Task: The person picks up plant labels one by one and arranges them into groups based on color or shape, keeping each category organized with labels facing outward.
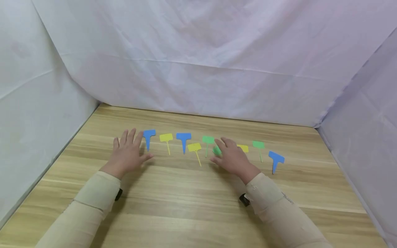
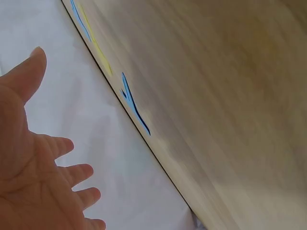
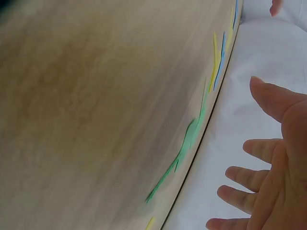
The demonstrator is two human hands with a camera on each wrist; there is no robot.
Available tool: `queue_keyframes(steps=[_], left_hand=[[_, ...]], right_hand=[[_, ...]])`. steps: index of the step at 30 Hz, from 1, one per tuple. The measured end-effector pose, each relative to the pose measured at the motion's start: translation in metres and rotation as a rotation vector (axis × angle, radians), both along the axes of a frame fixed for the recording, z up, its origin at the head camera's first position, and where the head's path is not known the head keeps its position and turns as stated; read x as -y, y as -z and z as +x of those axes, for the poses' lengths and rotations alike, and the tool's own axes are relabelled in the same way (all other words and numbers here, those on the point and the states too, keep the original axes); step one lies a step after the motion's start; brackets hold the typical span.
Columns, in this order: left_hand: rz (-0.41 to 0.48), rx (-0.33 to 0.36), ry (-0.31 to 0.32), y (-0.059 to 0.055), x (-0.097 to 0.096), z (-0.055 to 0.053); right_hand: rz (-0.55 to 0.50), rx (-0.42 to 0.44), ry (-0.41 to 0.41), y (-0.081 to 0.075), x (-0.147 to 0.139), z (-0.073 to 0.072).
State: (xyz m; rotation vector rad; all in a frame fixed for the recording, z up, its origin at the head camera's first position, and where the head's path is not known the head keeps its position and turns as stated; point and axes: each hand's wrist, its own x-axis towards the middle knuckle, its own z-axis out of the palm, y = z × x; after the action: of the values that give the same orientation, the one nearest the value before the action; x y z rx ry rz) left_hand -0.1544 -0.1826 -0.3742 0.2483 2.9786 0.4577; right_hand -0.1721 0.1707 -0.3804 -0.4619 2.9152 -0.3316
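Centrally in the head view, nine thin, flat, T-shaped tags lie in an uneven row across the far part of a light wood-grain table (image 1: 176, 210), before a creased white cloth backdrop (image 1: 198, 69). Your left hand (image 1: 125, 155), fingers spread and thumb held wide, has hold of nothing; its index fingertip overlaps the edge of the leftmost blue tag (image 1: 148, 136). To that tag's right follow a yellow tag (image 1: 166, 138), a second blue tag (image 1: 184, 137) and a lower-set yellow tag (image 1: 194, 147), then a green tag (image 1: 208, 140). Your right hand (image 1: 232, 157), likewise spread and unladen, partly hides another green tag (image 1: 216, 150) and a yellow one (image 1: 243, 148); beyond it lie a third green tag (image 1: 258, 144) and a tilted blue tag (image 1: 277, 157).

Seen from the left wrist, your thumb stands well away from four extended fingers, the palm raised apart from the nearest blue tag.

Seen from the right wrist, your fingers are fanned beside two green tags that overlap in the sightline; whether these touch you cannot tell.
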Motion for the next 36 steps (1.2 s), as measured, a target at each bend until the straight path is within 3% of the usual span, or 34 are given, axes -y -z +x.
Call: queue_keyframes(steps=[10,16,36], left_hand=[[0.059,0.031,0.013,0.0,0.007,-0.008],[0.076,0.026,0.028,0.003,0.011,-0.015],[0.123,0.098,0.0,0.005,0.018,-0.034]], right_hand=[[-0.003,0.012,-0.037,0.001,0.011,-0.007],[-0.02,0.017,-0.101,0.004,0.015,-0.015],[-0.019,0.051,-0.215,0.018,0.033,-0.029]])
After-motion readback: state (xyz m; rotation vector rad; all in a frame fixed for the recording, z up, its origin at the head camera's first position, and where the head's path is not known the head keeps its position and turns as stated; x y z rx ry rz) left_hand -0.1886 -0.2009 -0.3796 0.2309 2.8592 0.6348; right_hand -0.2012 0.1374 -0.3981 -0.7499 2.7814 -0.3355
